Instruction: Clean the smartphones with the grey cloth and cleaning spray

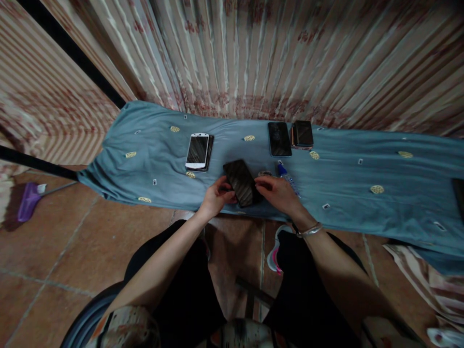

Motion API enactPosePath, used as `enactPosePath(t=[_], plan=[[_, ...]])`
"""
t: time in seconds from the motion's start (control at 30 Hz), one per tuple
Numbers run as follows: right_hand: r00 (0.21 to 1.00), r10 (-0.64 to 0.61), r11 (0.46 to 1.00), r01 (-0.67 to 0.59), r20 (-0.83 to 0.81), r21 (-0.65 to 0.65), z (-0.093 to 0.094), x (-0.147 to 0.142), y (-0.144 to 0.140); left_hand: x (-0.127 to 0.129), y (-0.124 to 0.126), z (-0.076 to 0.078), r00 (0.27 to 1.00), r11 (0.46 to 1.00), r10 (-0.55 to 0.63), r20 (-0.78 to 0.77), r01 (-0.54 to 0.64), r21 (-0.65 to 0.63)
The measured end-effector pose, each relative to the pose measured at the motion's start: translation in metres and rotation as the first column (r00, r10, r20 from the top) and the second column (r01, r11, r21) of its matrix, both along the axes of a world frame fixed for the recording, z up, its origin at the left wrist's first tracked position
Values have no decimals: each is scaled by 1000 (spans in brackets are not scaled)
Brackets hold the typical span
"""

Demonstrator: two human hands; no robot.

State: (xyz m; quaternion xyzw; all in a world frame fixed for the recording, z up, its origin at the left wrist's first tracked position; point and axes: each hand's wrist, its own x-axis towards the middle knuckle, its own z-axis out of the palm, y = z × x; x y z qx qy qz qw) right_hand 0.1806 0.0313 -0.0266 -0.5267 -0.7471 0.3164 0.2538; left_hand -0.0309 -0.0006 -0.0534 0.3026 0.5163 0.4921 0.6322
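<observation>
A blue cloth covers the bench, with curtains behind its far edge. At the near edge, about midway along, both hands hold a dark phone tilted just above the cloth. The left hand pinches its near-left edge, fingers curled shut on it; the right hand closes over its right side. Keeping the grip on the edges, off the glass, seems wise (it looks slippery). A white phone lies toward the far left, two more phones toward the far edge, and a small blue-capped bottle sits beside the right hand.
</observation>
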Motion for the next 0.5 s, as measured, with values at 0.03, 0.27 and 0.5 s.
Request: enactPosePath(t=[0.03, 0.27, 0.5], plan=[[1000, 10, 1000, -10, 14, 10, 3, 0, -2, 0, 0, 0, 1000, 1000, -3, 0, 3, 0], [952, 200, 978, -209, 231, 16, 9, 8, -15, 0, -1, 5, 1000, 1000, -14, -21, 14, 2], [937, 224, 970, -242, 267, 35, -6, 10, -14, 1, 1, 3, 999, 1000, -6, -41, 6, -2]])
